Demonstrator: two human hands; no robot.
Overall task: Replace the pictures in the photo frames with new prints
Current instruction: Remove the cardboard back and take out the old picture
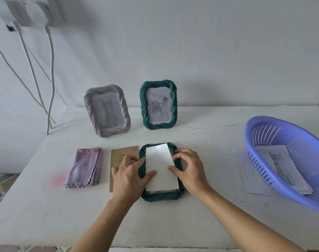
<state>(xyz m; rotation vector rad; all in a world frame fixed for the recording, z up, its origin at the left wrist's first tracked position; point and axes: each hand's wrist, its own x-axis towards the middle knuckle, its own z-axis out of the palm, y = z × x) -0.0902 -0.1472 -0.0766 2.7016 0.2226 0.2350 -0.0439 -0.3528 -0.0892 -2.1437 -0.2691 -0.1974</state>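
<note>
A dark green frame (162,196) lies face down in front of me. A white print (160,168), blank side up, rests in its back opening. My left hand (129,173) presses the print's left edge with its thumb, and my right hand (189,170) holds down the right edge with its fingertips. The frame's brown backing board (118,153) lies flat just left of it, partly under my left hand. At the back stand a white frame (107,110) with a cat picture and a green frame (158,104) with a rose picture.
A folded pink cloth (85,167) lies to the left. A purple slotted basket (289,160) at the right holds cat prints and sits over loose paper sheets (249,180). White cables (35,77) hang down the wall at the left.
</note>
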